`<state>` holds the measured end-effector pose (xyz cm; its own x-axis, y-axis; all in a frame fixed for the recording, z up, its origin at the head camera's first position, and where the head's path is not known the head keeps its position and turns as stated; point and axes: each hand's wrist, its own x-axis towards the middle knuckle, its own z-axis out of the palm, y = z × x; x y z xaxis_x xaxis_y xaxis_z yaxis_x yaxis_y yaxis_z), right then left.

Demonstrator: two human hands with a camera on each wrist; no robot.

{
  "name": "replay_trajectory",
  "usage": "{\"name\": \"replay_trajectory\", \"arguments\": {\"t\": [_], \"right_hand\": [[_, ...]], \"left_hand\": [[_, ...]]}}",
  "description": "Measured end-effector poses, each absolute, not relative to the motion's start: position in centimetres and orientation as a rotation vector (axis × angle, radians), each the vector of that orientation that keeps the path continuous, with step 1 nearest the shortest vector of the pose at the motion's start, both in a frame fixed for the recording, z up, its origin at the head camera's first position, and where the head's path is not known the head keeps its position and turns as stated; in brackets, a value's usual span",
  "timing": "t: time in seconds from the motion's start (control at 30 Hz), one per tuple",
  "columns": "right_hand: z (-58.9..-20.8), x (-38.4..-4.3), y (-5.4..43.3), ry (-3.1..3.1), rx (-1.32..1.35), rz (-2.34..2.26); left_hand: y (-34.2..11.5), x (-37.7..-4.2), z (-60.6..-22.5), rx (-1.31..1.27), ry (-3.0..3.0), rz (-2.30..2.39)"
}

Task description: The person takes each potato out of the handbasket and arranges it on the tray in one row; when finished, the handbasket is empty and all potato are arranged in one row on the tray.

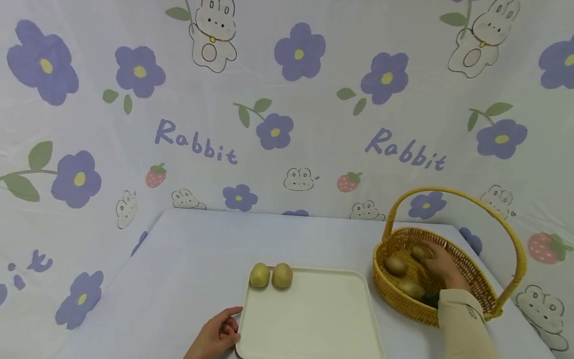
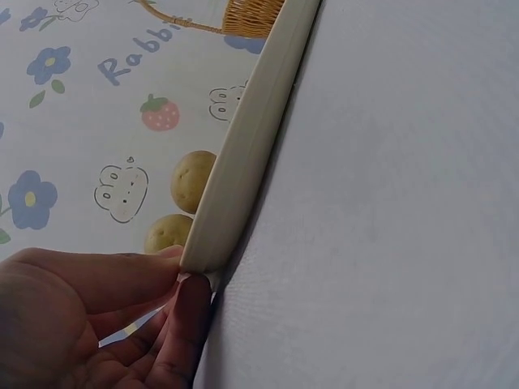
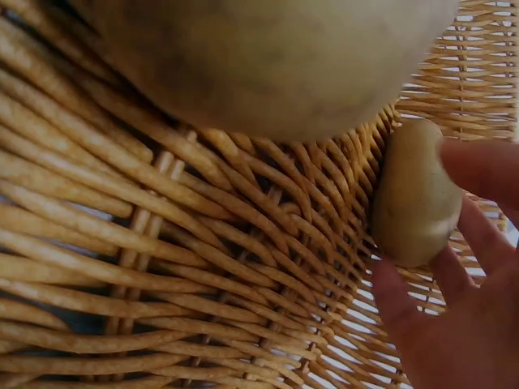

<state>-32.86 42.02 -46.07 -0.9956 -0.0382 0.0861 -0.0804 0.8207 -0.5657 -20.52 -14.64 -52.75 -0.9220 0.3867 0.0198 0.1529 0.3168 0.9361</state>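
In the head view my right hand (image 1: 445,267) reaches into a wicker basket (image 1: 400,300) and holds a potato (image 1: 420,251) near its far side. The right wrist view shows thumb and fingers around that potato (image 3: 415,198), against the woven wicker. Two more potatoes lie in the basket, a rounder potato (image 1: 396,266) and a nearer potato (image 1: 410,288). My left hand (image 1: 216,334) is at the left edge of a cream tray (image 1: 309,319). Its thumb and finger pinch the rim, as the left wrist view shows. Two potatoes (image 1: 282,275) sit side by side in the tray's far left corner.
The basket's tall arched handle (image 1: 500,219) rises over its right side. A white-covered table (image 1: 179,269) carries the tray and basket. Behind stands a cloth backdrop (image 1: 314,99) printed with flowers and rabbits.
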Motion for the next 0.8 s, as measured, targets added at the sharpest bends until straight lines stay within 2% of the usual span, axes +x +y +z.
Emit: {"name": "replay_trajectory", "arguments": {"t": [0.23,0.67,0.8], "right_hand": [[-46.8,-32.9,42.4,-2.944,0.039,0.754],[-46.3,-32.7,42.0,-3.006,0.001,0.954],[-44.6,-32.6,41.4,-2.975,-0.049,1.016]], "left_hand": [[-14.5,-20.5,-52.7,0.485,2.365,1.659],[-14.5,-20.4,-52.4,0.458,2.336,1.685],[-14.6,-20.5,-52.5,0.478,2.348,1.671]]}}
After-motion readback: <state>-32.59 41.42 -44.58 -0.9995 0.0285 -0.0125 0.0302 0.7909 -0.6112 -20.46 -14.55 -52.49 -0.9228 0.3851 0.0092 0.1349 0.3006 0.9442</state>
